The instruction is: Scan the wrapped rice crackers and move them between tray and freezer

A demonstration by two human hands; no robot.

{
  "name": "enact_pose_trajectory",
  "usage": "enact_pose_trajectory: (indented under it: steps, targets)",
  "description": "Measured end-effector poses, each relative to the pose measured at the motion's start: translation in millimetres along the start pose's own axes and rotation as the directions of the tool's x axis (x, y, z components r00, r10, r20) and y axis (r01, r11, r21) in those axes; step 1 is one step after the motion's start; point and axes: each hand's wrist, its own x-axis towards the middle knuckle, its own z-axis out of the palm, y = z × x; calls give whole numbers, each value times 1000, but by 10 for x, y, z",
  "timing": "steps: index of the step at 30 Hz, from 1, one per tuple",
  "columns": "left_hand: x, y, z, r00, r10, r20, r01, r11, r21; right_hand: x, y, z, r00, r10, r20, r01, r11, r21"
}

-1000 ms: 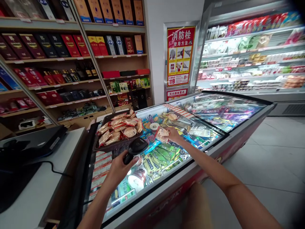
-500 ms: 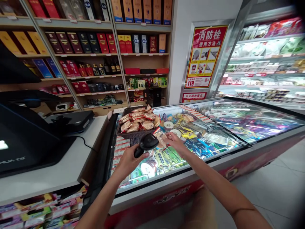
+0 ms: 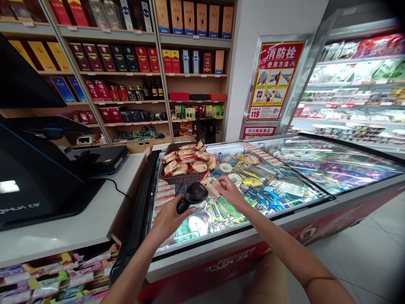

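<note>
My left hand (image 3: 171,214) is wrapped round the grip of a black barcode scanner (image 3: 195,193), whose head points to the right. Between the fingers of my right hand (image 3: 230,191) is a clear packet with red edges and a round, pale brown snack inside, a packaged cracker (image 3: 211,185). The scanner head is close beside the packet, above the freezer's glass top. Just behind them a dark woven basket (image 3: 177,179) holds a heap of similar packets (image 3: 186,158).
A chest freezer (image 3: 284,215) with a glass lid, full of frozen treats, spans the middle and right. On the left a white counter (image 3: 79,228) carries a black checkout machine (image 3: 38,177) and a cable. Shelves of boxed bottles (image 3: 110,59) stand behind; a lit chiller (image 3: 357,93) is at right.
The packet and my right hand have shifted slightly left, closer to the scanner. The view has tilted a little, and both hands keep their hold.
</note>
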Motion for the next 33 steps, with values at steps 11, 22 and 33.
enact_pose_trajectory:
  steps: [11, 22, 33]
  targets:
    - [20, 3, 108, 1000, 16, -23, -20, 983, -180, 30, 185, 98, 998, -63, -21, 60, 991, -121]
    - [149, -61, 4, 996, -83, -36, 66, 940, -336, 346, -39, 318, 995, -101, -14, 101, 995, -12]
    - [362, -486, -605, 962, -243, -124, 179, 906, -382, 2285, -753, 792, 968, -241, -69, 187, 878, -441]
